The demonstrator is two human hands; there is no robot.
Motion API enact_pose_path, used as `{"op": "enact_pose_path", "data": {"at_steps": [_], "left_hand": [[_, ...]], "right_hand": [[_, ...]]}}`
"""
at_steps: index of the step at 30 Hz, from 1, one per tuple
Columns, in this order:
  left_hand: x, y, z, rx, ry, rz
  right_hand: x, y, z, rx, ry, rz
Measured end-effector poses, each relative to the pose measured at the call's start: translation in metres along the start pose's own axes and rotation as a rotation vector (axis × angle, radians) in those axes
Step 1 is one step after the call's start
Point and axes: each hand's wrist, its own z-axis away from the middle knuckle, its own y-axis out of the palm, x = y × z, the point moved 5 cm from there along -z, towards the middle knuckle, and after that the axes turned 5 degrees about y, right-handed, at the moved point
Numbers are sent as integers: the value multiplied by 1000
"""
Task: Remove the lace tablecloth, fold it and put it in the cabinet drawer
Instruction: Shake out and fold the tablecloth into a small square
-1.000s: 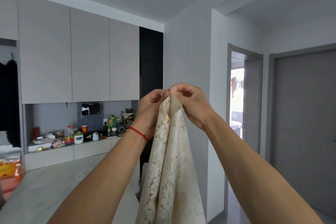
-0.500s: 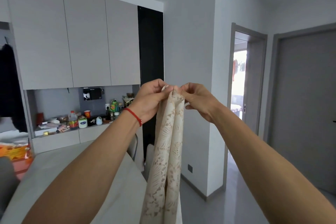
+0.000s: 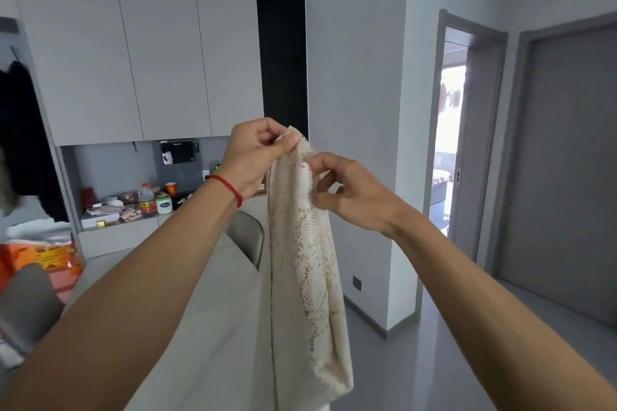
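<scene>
right hand [image 3: 347, 192] now lower, both hands, left hand [image 3: 257, 153] included, pinching one lace tablecloth [image 3: 307, 260]

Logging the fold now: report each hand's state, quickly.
Left hand: closed, pinching the top corner of the hanging cream lace tablecloth.
Right hand: fingers loosely on the cloth's edge lower down.
</scene>
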Motion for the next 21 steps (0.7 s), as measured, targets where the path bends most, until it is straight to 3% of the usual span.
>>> {"op": "enact_pose_path", "data": {"at_steps": [6, 10, 15, 19, 21], "left_hand": [[2, -21, 13, 19, 27, -31], [6, -33, 22, 50, 13, -91], [28, -50, 38, -28, -67, -140], [43, -70, 49, -163, -168, -106], [42, -79, 51, -188, -164, -117]], "right_hand": [[-11, 21, -1, 340, 43, -99], [-19, 31, 1, 586, 68, 25], [-23, 23, 6, 579, 34, 437], [-32, 36, 33, 622, 78, 278], [-44, 47, 53, 674, 90, 318]]}}
